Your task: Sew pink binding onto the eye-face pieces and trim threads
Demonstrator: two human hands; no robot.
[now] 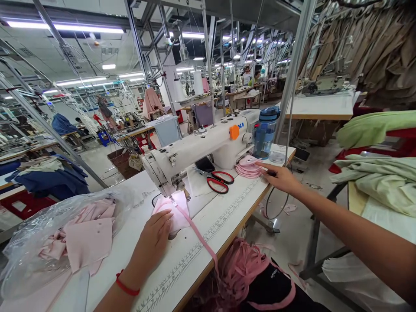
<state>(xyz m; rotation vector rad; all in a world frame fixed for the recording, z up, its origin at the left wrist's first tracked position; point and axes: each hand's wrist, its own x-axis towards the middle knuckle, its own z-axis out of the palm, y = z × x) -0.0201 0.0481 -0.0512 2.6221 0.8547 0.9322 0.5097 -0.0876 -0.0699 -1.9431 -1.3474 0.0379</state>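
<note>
A white laminate sewing tabletop (224, 216) with a printed ruler along its front edge carries a white Juki sewing machine (198, 147) at its centre. Toward the left corner lies a clear plastic bag of pale pink fabric pieces (61, 247). Right of the machine sit red-and-black handled scissors (218, 182) and a stack of pink fabric pieces (247, 168). A blue-lidded clear plastic bottle (265, 134) stands near the far right corner. A narrow pink fabric strip (198, 237) crosses the top and drops over the front edge.
</note>
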